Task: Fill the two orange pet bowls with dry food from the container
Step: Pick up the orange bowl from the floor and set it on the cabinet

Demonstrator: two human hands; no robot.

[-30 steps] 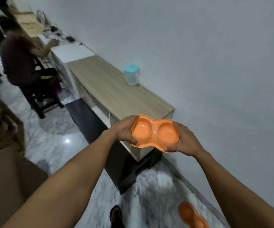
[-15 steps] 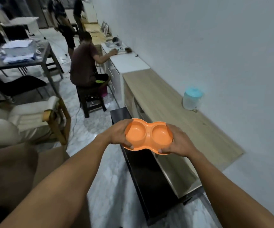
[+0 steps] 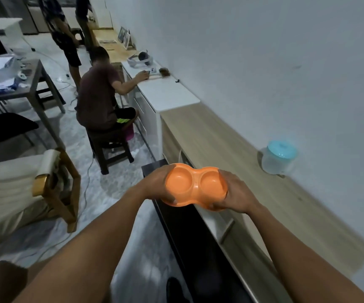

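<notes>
While both arms reach forward, the orange double bowl [image 3: 195, 185] is held in the air between the two hands, above the front edge of the wooden desk [image 3: 227, 147] and not touching it. Left hand [image 3: 155, 184]: closed around the bowl's left end, thumb on the near rim, fingers hidden beneath. Right hand [image 3: 235, 191]: closed around the right end, thumb on the near rim by the right well. Both wells face up and look empty. Only one double bowl is in view.

Container [image 3: 278, 158]: clear tub with a teal lid, upright at the back edge of the desk, just beside the wall, well apart from the bowl. Lid is on. Contents cannot be made out through the blur.

Further along the same wall, a seated person [image 3: 99, 92] leans on a white counter [image 3: 165, 92]. An armchair [image 3: 21, 182] stands on the floor at left.
</notes>
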